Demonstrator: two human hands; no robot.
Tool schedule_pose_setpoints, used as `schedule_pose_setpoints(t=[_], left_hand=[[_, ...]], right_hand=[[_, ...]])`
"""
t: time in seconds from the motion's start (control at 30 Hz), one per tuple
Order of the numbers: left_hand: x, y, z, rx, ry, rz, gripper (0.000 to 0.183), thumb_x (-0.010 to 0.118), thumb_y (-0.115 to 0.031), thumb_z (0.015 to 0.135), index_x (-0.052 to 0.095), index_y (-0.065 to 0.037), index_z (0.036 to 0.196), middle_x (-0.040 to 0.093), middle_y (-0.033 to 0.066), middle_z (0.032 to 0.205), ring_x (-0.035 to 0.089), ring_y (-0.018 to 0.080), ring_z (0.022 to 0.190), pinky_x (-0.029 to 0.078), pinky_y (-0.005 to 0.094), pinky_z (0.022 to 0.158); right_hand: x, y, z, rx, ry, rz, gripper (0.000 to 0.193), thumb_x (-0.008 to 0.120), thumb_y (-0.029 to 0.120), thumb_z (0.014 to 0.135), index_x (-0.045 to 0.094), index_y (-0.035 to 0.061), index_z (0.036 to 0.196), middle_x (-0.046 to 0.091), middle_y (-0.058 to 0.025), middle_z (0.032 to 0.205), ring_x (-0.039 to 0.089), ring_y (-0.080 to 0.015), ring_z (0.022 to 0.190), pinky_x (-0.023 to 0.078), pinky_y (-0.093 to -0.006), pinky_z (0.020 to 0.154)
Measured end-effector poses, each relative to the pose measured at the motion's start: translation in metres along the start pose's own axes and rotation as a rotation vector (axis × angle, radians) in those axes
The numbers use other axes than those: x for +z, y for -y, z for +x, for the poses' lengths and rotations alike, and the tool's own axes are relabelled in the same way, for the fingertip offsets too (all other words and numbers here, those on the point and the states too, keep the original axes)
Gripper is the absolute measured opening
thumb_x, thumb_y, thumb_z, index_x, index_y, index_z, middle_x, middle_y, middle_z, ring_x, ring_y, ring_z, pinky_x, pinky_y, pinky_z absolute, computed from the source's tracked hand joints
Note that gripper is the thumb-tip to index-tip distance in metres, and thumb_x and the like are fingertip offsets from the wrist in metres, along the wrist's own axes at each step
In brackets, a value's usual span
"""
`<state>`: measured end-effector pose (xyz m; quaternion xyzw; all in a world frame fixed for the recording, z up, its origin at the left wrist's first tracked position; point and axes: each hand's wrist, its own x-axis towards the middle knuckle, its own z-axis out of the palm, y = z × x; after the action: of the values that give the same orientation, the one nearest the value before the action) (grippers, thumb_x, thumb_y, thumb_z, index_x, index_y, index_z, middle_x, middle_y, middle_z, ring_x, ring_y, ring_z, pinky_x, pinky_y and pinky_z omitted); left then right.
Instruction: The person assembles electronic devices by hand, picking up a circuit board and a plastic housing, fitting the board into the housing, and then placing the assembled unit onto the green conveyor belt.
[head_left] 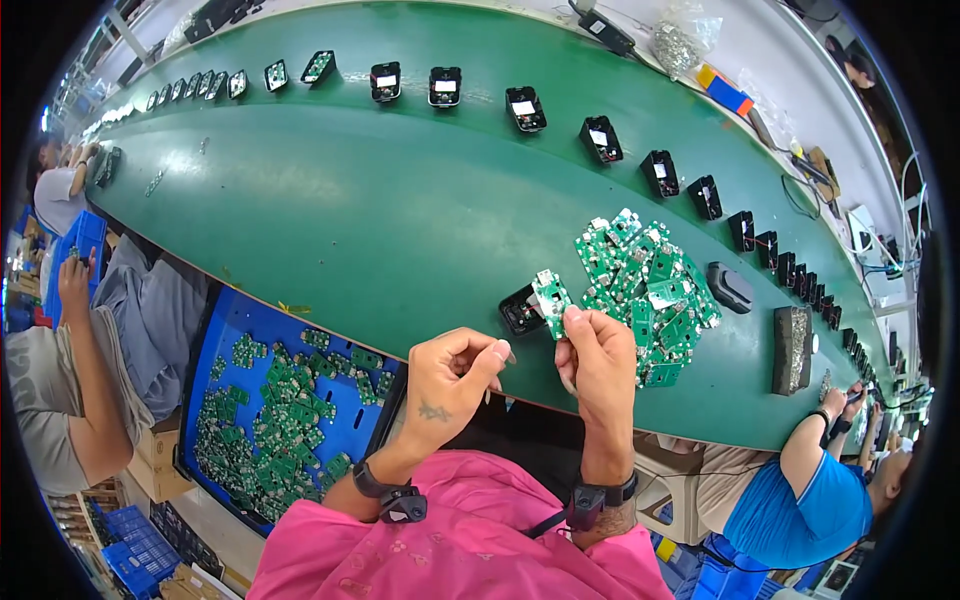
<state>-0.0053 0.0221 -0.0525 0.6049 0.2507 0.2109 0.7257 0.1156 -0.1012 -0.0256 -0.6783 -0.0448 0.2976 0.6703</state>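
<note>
Between the thumb and fingers of my right hand (605,375), a small green circuit board (553,302) is held upright. Just behind it, a black plastic housing (518,312) lies on the green table, partly covered by the board. My left hand (448,385) is at the table's near edge, its thumb and fingers curled together in a pinch; whatever is between them, if anything, is too small to make out. To the right of the held board lies a heap of green circuit boards (650,290), some with white parts.
Black housings (525,109) stand in a curved row along the green table (380,200). A dark block (792,350) and a black rounded object (730,287) lie right of the heap. At lower left, a blue tray (350,400) holds boards. People sit on both sides.
</note>
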Motion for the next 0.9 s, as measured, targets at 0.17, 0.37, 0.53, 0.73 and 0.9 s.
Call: schedule_pose_setpoints(t=[0.17,0.37,0.53,0.73,0.9], left_hand=[[-0.003,-0.005,0.008,0.038,-0.023,0.015,0.017,0.068,-0.014,0.094,0.069,0.003,0.090,0.065,0.0021,0.070,0.060,0.0053,0.057,0.044,0.0212,0.050],[-0.011,-0.034,0.064,0.226,0.123,0.377,0.042,0.070,-0.011,0.086,0.061,0.001,0.125,0.062,0.0147,0.120,0.061,0.0118,0.062,0.050,0.0255,0.060],[-0.014,-0.039,0.115,0.308,0.782,0.611,0.056,0.068,-0.013,0.083,0.056,-0.006,0.137,0.059,0.0172,0.126,0.060,0.0173,0.074,0.052,0.0310,0.071],[-0.012,-0.037,0.088,-0.047,0.798,0.206,0.047,0.063,-0.004,0.088,0.053,-0.007,0.134,0.062,0.0089,0.111,0.063,0.0108,0.070,0.054,0.0262,0.059],[0.000,-0.038,0.055,0.086,0.532,0.279,0.045,0.062,-0.005,0.090,0.053,-0.006,0.134,0.065,0.0142,0.109,0.066,0.0145,0.072,0.054,0.0306,0.063]], right_hand=[[0.001,-0.003,-0.002,0.046,0.088,-0.124,0.033,0.061,0.022,0.100,0.060,0.0041,0.073,0.057,-0.0020,0.057,0.046,-0.0058,0.040,0.032,-0.0220,0.037],[0.009,-0.009,0.002,-0.103,-0.057,-0.495,0.032,0.064,0.022,0.099,0.061,-0.0010,0.076,0.060,-0.0046,0.059,0.053,-0.0073,0.044,0.039,-0.0240,0.039],[0.010,-0.011,0.006,-0.161,-0.119,-0.633,0.033,0.064,0.022,0.099,0.061,-0.0033,0.079,0.062,-0.0066,0.061,0.057,-0.0085,0.047,0.043,-0.0247,0.042],[0.010,-0.012,0.001,-0.259,-0.109,-0.442,0.026,0.064,0.017,0.099,0.062,-0.0037,0.083,0.063,-0.0066,0.064,0.057,-0.0080,0.049,0.044,-0.0240,0.044],[0.018,-0.005,-0.007,-0.616,-0.317,-0.514,0.013,0.071,0.009,0.091,0.066,-0.0025,0.089,0.061,-0.0027,0.071,0.055,-0.0069,0.057,0.043,-0.0224,0.051]])
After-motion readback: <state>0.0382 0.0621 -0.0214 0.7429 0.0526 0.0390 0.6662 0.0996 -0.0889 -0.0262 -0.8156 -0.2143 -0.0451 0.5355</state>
